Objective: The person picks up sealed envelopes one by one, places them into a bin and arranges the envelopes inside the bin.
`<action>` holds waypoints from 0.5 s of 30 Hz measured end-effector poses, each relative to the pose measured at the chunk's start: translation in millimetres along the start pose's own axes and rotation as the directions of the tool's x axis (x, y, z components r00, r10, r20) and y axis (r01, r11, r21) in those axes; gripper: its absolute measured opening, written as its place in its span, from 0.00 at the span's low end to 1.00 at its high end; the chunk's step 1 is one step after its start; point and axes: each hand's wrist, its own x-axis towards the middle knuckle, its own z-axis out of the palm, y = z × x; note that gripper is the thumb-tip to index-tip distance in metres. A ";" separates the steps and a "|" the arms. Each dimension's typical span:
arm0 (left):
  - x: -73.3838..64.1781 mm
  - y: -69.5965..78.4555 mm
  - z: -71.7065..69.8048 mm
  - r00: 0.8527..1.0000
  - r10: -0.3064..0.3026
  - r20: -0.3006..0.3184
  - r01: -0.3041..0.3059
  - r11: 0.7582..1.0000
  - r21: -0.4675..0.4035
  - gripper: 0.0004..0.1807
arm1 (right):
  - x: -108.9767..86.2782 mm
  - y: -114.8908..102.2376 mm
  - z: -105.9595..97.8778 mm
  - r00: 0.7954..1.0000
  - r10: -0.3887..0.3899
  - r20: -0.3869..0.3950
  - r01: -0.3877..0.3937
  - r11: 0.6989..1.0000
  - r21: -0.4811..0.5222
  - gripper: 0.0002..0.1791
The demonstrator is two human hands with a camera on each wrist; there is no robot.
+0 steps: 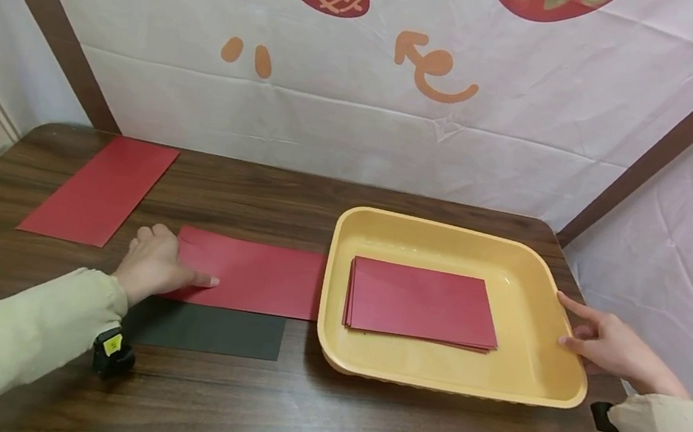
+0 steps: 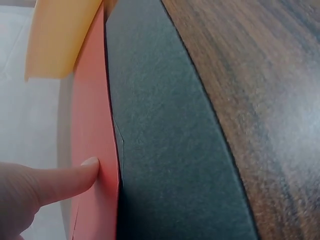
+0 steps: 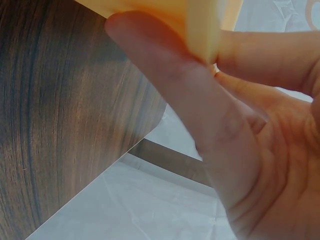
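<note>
Left hand [image 1: 154, 263] presses flat on a long red envelope [image 1: 257, 276]; right hand [image 1: 603, 342] pinches the yellow tray [image 1: 553, 385] rim.

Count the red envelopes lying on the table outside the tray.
2: one red envelope at the far left, one under the left hand. The tray holds a stack besides.

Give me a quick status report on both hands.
Left hand flat on red envelope. Right hand pinching yellow tray rim. Red stack inside tray. Nothing blocking.
</note>
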 end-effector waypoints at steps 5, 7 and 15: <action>1.0 -1.5 -3.7 0.999 -0.006 0.035 0.007 1.000 -0.021 0.51 | 0.1 0.9 1.5 1.000 0.003 -0.001 -0.003 1.000 0.007 0.45; 1.3 -3.4 -6.7 0.999 0.006 0.043 -0.005 0.999 -0.040 0.44 | 0.0 1.0 1.8 1.000 0.006 -0.001 -0.006 1.000 0.008 0.45; -2.3 -13.8 -16.2 0.997 0.043 0.066 -0.032 0.986 -0.165 0.30 | 0.2 1.7 1.6 1.000 0.003 -0.003 -0.003 1.000 0.000 0.45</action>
